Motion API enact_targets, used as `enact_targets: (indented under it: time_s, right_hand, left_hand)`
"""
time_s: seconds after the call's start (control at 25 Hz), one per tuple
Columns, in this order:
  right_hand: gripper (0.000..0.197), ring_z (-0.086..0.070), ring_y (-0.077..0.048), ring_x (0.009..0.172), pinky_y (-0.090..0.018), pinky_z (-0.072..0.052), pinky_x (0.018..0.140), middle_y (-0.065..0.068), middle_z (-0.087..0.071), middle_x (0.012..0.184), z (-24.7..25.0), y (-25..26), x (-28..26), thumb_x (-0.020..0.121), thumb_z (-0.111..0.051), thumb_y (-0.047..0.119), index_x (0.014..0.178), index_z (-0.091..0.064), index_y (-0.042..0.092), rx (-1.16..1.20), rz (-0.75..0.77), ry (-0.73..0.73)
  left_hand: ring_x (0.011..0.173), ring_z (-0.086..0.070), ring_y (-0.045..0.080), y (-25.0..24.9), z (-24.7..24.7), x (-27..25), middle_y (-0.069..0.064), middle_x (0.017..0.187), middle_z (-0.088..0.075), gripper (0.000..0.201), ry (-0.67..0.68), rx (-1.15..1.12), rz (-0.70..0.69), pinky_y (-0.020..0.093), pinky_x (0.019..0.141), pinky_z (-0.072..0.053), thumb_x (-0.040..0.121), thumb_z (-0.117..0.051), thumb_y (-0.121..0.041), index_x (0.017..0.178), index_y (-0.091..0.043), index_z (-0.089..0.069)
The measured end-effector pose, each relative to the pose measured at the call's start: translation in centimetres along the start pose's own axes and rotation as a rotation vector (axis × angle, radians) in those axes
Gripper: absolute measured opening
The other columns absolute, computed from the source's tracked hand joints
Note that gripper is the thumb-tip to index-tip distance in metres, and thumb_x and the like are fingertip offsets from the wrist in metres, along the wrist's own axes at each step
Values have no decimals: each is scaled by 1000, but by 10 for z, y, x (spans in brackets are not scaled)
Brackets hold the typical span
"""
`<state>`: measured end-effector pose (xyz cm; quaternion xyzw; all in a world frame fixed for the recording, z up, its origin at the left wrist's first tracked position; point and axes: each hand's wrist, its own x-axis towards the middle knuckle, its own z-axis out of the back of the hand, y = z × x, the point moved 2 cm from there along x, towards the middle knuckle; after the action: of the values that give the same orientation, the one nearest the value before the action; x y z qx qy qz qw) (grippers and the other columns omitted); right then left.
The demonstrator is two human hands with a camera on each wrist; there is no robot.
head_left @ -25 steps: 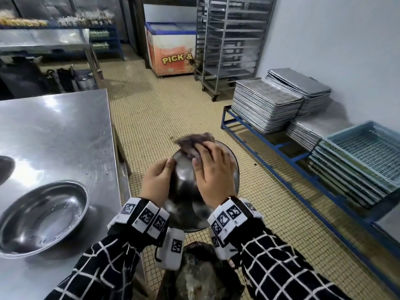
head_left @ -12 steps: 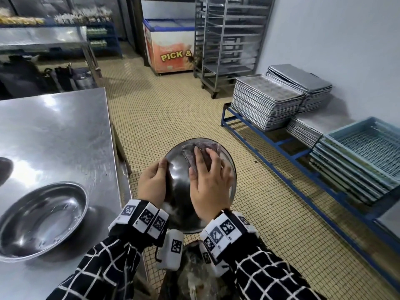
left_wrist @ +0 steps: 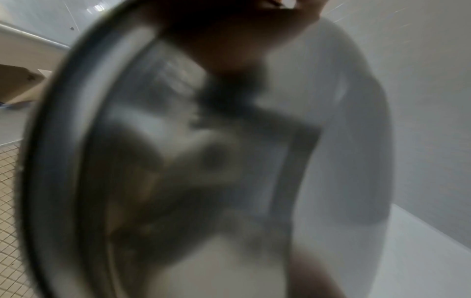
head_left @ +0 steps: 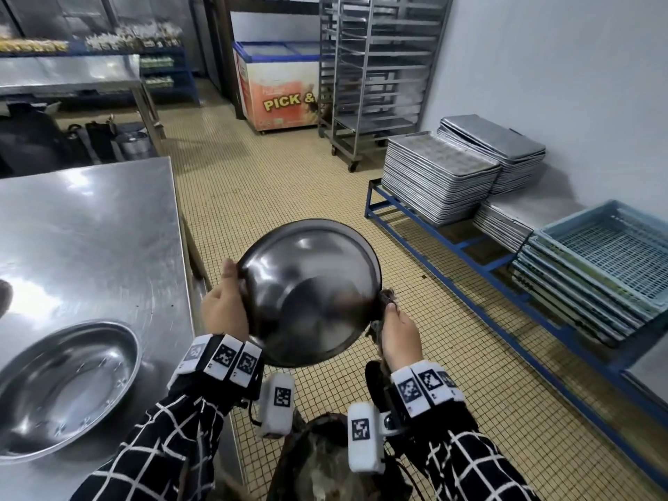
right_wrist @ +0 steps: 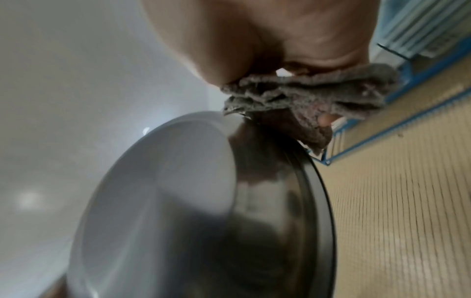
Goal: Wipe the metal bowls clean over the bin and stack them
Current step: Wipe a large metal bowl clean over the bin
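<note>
I hold a round metal bowl (head_left: 307, 291) in the air with its rounded underside turned towards me, above the dark bin (head_left: 325, 464). My left hand (head_left: 224, 305) grips the bowl's left rim, thumb over the edge. My right hand (head_left: 397, 330) is at the bowl's right rim and pinches a grey-brown cloth (head_left: 385, 301) against it; the right wrist view shows the cloth (right_wrist: 305, 94) bunched under the fingers on the bowl (right_wrist: 203, 211). The left wrist view is blurred and filled by the bowl (left_wrist: 178, 161). A second metal bowl (head_left: 61, 388) sits upright on the steel table (head_left: 90, 229) at left.
Stacks of baking trays (head_left: 437, 175) and blue crates (head_left: 596, 269) rest on a low blue rack (head_left: 452, 244) along the right wall. A tall trolley rack (head_left: 376, 66) and a chest freezer (head_left: 282, 92) stand at the back. Tiled floor lies between table and rack.
My right hand slid off the bowl's underside with the cloth to the right rim. The bowl rose and tilted so its whole underside shows. My left hand moved to the left rim.
</note>
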<state>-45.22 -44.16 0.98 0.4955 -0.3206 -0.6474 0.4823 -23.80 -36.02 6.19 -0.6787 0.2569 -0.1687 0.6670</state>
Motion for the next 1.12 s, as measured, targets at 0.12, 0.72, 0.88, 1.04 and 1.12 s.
enact_targets:
  time_s: [0.12, 0.72, 0.88, 1.04, 1.12]
  right_hand:
    - [73, -60, -30, 97, -36, -46, 85, -19, -66, 106, 7, 10, 5, 90, -30, 67, 113, -61, 5, 529, -338, 424]
    - [28, -64, -22, 91, -31, -53, 69, -6, -64, 107, 48, 25, 20, 90, -51, 6, 117, -54, 11, 157, -40, -68]
    - [35, -56, -14, 94, -18, -44, 69, 2, -54, 111, 35, 32, 4, 98, -44, 12, 132, -41, 16, 240, 154, -164]
    - [27, -57, -13, 88, -27, -46, 73, 2, -59, 104, 23, 18, 4, 101, -38, 28, 124, -48, 17, 174, 202, -92]
    - [27, -57, -11, 79, -30, -49, 70, 2, -62, 99, 21, 5, 10, 100, -37, 32, 121, -50, 20, 102, 187, -48]
  left_hand:
    - [62, -56, 18, -3, 0, 16, 1, 66, -59, 41, 1, -140, 25, 30, 63, -44, 86, -54, -53, 72, -14, -59]
    - [101, -63, 31, -2, -41, -7, 11, 113, -60, 64, 634, 53, 106, 50, 93, -49, 83, -49, -62, 128, -19, -33]
    - [87, -71, 27, 18, -49, -27, 13, 92, -73, 46, 686, 127, 235, 40, 77, -58, 85, -65, -33, 117, -1, -55]
    - [66, -71, 23, 14, -41, -17, 11, 76, -71, 21, 498, 54, 231, 32, 56, -56, 89, -55, -2, 109, -2, -52]
    - [67, -68, 26, 12, -30, -6, 14, 83, -65, 21, 427, 147, 195, 36, 59, -56, 89, -52, -1, 109, -7, -49]
